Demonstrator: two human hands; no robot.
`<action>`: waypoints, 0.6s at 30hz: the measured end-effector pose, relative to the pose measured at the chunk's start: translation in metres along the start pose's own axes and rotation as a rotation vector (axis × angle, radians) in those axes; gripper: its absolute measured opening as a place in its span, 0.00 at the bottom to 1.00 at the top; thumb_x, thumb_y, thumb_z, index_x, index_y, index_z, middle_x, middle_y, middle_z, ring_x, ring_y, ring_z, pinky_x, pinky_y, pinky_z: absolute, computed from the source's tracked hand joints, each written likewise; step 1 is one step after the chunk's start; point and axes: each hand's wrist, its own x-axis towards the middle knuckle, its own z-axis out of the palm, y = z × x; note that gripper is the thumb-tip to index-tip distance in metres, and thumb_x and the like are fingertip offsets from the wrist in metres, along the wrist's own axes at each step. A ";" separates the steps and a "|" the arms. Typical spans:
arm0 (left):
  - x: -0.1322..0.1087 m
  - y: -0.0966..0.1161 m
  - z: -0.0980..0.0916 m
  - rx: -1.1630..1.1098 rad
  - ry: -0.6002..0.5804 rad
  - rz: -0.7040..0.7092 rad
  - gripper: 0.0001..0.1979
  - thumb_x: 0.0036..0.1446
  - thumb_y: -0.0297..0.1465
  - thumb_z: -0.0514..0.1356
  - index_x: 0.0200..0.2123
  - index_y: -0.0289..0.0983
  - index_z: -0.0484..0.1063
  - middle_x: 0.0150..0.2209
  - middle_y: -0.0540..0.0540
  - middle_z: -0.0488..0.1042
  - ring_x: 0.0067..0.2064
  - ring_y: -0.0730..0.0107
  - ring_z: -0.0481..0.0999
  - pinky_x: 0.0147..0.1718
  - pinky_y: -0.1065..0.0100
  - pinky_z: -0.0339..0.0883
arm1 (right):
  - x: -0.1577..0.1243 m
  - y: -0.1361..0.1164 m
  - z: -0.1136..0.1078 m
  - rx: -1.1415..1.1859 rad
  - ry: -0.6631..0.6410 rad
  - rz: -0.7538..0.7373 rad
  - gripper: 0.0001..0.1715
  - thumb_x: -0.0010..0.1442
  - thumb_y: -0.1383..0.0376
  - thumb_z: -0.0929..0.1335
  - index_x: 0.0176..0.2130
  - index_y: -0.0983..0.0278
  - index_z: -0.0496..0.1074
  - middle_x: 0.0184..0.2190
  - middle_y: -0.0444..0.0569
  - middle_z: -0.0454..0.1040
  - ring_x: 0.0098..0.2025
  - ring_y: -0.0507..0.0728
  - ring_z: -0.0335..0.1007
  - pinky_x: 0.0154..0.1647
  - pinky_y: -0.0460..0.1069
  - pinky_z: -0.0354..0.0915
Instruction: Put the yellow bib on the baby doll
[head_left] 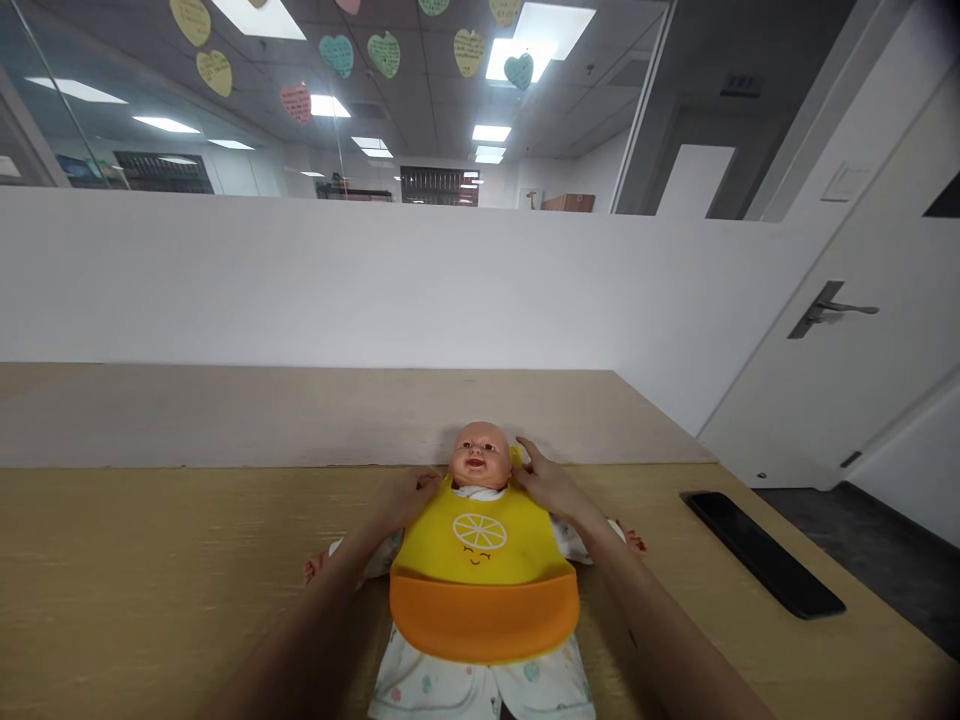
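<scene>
A baby doll lies on its back on the table, head away from me, in a white patterned outfit. Over its chest is a yellow bib with a citrus slice and a smiling face, and an orange catch pocket at the bottom. My left hand has its fingers curled at the bib's upper left edge, beside the doll's neck. On the other side, my right hand holds the bib's neck strap between thumb and forefinger, next to the doll's head. What the left fingertips grip is partly hidden.
A black phone-like slab lies on the wooden table to the right. A pale raised strip runs along the back, against a white wall with glass above. A door stands at the right.
</scene>
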 end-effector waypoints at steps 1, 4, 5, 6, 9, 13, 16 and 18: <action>-0.001 0.003 0.000 -0.025 -0.018 0.018 0.15 0.54 0.42 0.58 0.28 0.36 0.74 0.22 0.49 0.72 0.30 0.62 0.72 0.27 0.68 0.60 | 0.002 0.002 0.003 0.050 0.000 -0.011 0.36 0.61 0.57 0.63 0.65 0.63 0.54 0.33 0.49 0.75 0.32 0.55 0.69 0.34 0.46 0.60; -0.003 0.009 0.001 -0.081 -0.077 0.029 0.18 0.54 0.45 0.58 0.27 0.36 0.74 0.23 0.48 0.72 0.29 0.63 0.72 0.28 0.68 0.61 | 0.008 0.012 0.010 0.200 -0.040 -0.035 0.30 0.63 0.58 0.60 0.62 0.61 0.60 0.37 0.49 0.76 0.36 0.54 0.71 0.37 0.47 0.63; -0.003 0.010 0.001 -0.092 -0.096 0.029 0.18 0.54 0.45 0.58 0.27 0.36 0.74 0.24 0.48 0.73 0.30 0.63 0.72 0.28 0.69 0.61 | 0.010 0.016 0.013 0.234 -0.053 -0.035 0.28 0.63 0.59 0.59 0.60 0.62 0.63 0.38 0.49 0.76 0.37 0.54 0.71 0.38 0.47 0.64; -0.003 0.011 0.001 -0.101 -0.112 0.034 0.18 0.54 0.45 0.58 0.27 0.36 0.74 0.24 0.48 0.74 0.30 0.63 0.72 0.28 0.69 0.62 | 0.012 0.019 0.014 0.248 -0.066 -0.028 0.27 0.62 0.60 0.59 0.59 0.62 0.64 0.40 0.49 0.76 0.39 0.54 0.71 0.38 0.46 0.64; 0.000 0.009 0.002 -0.131 -0.136 0.075 0.16 0.54 0.44 0.59 0.27 0.36 0.75 0.27 0.47 0.76 0.33 0.61 0.74 0.30 0.68 0.64 | 0.014 0.024 0.018 0.211 -0.100 -0.002 0.30 0.57 0.64 0.62 0.60 0.62 0.64 0.41 0.49 0.77 0.40 0.55 0.72 0.38 0.46 0.64; 0.003 0.003 0.003 -0.138 -0.142 0.094 0.13 0.52 0.40 0.60 0.31 0.36 0.77 0.32 0.45 0.79 0.39 0.59 0.75 0.36 0.67 0.66 | 0.014 0.021 0.020 0.091 -0.093 -0.061 0.34 0.56 0.65 0.63 0.61 0.61 0.62 0.50 0.51 0.74 0.49 0.58 0.71 0.47 0.49 0.63; 0.005 0.000 0.005 -0.128 -0.168 0.061 0.13 0.52 0.38 0.60 0.35 0.36 0.77 0.35 0.45 0.79 0.41 0.58 0.75 0.40 0.65 0.66 | 0.015 0.016 0.020 0.032 -0.088 -0.074 0.36 0.55 0.67 0.63 0.63 0.61 0.60 0.55 0.52 0.71 0.54 0.60 0.68 0.53 0.51 0.61; 0.007 -0.001 0.007 -0.150 -0.181 0.013 0.15 0.51 0.38 0.60 0.39 0.35 0.76 0.35 0.45 0.79 0.41 0.58 0.75 0.41 0.64 0.66 | 0.016 0.015 0.021 0.026 -0.092 -0.091 0.36 0.54 0.68 0.63 0.62 0.60 0.62 0.55 0.50 0.71 0.54 0.61 0.68 0.53 0.51 0.62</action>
